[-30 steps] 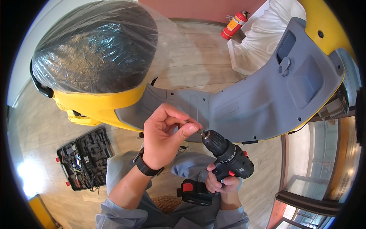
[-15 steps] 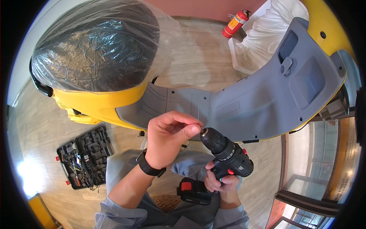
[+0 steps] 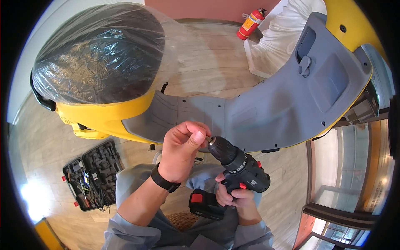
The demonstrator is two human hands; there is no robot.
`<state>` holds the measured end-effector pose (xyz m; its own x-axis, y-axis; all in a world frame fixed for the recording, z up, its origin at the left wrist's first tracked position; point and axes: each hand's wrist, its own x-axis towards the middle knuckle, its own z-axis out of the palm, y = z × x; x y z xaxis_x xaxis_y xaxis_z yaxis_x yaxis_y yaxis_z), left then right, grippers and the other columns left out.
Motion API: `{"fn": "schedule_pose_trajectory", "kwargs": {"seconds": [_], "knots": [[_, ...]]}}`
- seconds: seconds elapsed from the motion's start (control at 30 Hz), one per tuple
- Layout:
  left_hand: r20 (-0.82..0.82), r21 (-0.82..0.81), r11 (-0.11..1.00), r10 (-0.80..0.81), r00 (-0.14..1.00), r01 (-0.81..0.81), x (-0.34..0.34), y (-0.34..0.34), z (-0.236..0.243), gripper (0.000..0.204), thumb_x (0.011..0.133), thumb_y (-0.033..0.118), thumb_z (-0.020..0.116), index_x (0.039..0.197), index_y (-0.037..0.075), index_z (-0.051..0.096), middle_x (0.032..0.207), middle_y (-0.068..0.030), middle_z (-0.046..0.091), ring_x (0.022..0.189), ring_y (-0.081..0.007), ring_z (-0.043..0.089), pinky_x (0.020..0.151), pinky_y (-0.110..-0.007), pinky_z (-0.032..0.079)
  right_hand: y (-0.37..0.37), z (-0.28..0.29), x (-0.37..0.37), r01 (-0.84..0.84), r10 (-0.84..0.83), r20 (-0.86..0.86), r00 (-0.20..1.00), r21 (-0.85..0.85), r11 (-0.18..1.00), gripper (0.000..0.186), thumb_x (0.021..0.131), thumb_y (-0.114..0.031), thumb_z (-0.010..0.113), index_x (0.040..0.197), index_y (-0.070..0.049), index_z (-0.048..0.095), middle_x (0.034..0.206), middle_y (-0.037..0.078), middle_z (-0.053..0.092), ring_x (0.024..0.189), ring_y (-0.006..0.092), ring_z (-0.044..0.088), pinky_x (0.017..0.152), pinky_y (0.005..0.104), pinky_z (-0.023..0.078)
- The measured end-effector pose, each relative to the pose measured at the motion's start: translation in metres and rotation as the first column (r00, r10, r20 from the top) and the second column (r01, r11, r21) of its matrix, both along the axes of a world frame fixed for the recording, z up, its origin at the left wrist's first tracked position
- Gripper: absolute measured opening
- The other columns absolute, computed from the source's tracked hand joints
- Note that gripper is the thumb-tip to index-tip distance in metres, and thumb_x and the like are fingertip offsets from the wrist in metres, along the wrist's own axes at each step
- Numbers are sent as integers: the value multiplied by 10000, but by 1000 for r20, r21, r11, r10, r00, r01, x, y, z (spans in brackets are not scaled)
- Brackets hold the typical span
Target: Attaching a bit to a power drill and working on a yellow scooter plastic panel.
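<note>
My left hand [image 3: 180,154] is closed in a pinch on a small metal bit [image 3: 208,138] at the tip of a black cordless drill's chuck [image 3: 223,151]; the fingertips hide most of the bit. My right hand [image 3: 235,196] grips the handle of that drill [image 3: 252,178], whose battery pack [image 3: 208,204] with a red latch shows lower left. The drill is tilted, chuck up and to the left, in front of a yellow scooter [image 3: 104,118] with a grey floorboard [image 3: 262,121]. Its seat [image 3: 100,62] is under clear crumpled plastic.
An open black tool case [image 3: 100,175] with tools and cords lies on the wooden floor at lower left. A red fire extinguisher [image 3: 251,25] stands by the back wall, beside white wrapped material [image 3: 277,37]. A dark-framed glass structure [image 3: 333,216] is at lower right.
Both hands and the drill have moved up and to the left in the picture. My left fingertips stay at the chuck's tip. The whole view has shifted slightly too.
</note>
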<state>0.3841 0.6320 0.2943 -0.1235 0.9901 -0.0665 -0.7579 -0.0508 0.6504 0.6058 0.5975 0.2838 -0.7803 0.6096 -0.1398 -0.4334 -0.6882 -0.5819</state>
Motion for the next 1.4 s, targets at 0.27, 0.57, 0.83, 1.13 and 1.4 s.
{"fn": "schedule_pose_trajectory", "kwargs": {"seconds": [0.27,0.57,0.83,1.13,1.4], "knots": [[84,-20,1000,9,996,-7,-5,5,-2,148,967,190,669,909,66,612,902,-37,656,795,-101,547,763,-264,444,-5,2,-5,3,-19,188,982,82,997,630,872,-159,660,1437,2,431,680,50,511,559,133,499,561,298,432],[24,-100,995,-28,999,30,-6,2,-3,199,981,246,646,892,77,587,924,-39,636,859,-123,564,781,-285,447,-8,6,-5,13,-120,463,878,227,974,645,840,-249,720,1385,-4,475,655,42,517,524,139,493,535,311,439],[-217,-46,996,68,974,-80,-11,0,5,243,938,270,706,891,63,587,887,-63,658,812,-120,572,747,-263,442,-11,3,-2,14,-100,417,904,205,979,640,849,-244,716,1397,-12,478,656,25,504,551,129,488,555,299,428],[-23,-96,994,-53,998,51,-12,-3,6,216,952,264,688,937,62,614,935,-59,676,831,-112,599,727,-262,467,-19,-4,0,-56,-225,588,777,420,906,667,846,-269,731,1415,-39,468,662,16,500,558,126,474,567,299,420],[184,-107,993,-35,982,55,-1,0,10,179,1008,201,594,1078,41,632,1140,-106,668,1033,-188,651,905,-353,544,-7,6,-17,92,-116,286,951,97,991,655,816,-269,696,1370,-21,450,624,32,458,472,145,448,512,321,412]]}}
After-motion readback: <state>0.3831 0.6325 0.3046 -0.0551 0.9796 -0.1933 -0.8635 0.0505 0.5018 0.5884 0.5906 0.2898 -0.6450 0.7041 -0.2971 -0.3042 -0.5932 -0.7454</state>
